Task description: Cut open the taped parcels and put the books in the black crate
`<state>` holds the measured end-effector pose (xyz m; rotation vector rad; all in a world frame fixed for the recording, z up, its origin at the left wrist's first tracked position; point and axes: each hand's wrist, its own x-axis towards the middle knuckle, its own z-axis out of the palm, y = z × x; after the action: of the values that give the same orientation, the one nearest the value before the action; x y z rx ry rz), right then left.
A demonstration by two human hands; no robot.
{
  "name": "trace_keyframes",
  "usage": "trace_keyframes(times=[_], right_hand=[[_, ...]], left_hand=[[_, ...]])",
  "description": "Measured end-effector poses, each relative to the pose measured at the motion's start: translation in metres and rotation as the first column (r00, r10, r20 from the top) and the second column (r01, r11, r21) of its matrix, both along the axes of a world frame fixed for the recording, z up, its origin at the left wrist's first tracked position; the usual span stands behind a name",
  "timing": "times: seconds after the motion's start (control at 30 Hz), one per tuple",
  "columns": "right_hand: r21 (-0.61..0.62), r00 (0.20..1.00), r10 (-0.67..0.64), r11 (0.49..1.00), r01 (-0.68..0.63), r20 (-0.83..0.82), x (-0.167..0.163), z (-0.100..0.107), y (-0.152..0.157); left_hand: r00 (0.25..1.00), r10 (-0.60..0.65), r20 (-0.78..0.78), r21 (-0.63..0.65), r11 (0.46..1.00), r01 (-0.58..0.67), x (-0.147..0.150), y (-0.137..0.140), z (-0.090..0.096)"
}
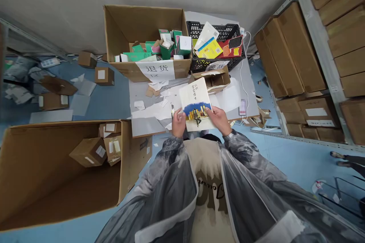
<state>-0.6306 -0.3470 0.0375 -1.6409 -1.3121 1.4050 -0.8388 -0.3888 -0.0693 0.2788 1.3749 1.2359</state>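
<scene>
Both of my hands hold a white book point(196, 100) with dark characters and a blue and yellow picture on its cover, above the near edge of a grey table point(142, 123). My left hand point(178, 121) grips the book's lower left corner and also holds a thin dark tool beside it. My right hand point(219, 118) grips the lower right edge. Torn paper scraps point(155, 108) lie on the table left of the book.
A large open carton point(144, 41) with green and white small boxes and a paper label stands at the table's back. Next to it are a black crate point(221, 47) of books, a small open box point(216, 78) and a phone point(242, 107) on a cable. A big carton point(57, 171) with parcels stands at lower left. Shelves of cartons point(319, 60) fill the right.
</scene>
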Motion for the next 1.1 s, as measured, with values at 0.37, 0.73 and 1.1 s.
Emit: trace_keyframes(times=[0.37, 0.73, 1.1], right_hand=[[0.138, 0.949, 0.273, 0.946, -0.295, 0.158, -0.007, -0.024, -0.017], [-0.451, 0.91, -0.164, 0.892, -0.027, -0.38, 0.046, -0.048, 0.047], [-0.259, 0.777, -0.159, 0.966, -0.005, -0.609, 0.103, -0.005, 0.13]], left_hand=[[0.966, -0.095, 0.241, 0.049, 0.995, 0.085, 0.025, -0.003, 0.012], [0.963, -0.053, 0.263, 0.007, 0.999, 0.053, 0.028, 0.007, 0.033], [0.962, -0.097, 0.254, 0.061, 0.995, 0.084, 0.089, 0.157, 0.082]])
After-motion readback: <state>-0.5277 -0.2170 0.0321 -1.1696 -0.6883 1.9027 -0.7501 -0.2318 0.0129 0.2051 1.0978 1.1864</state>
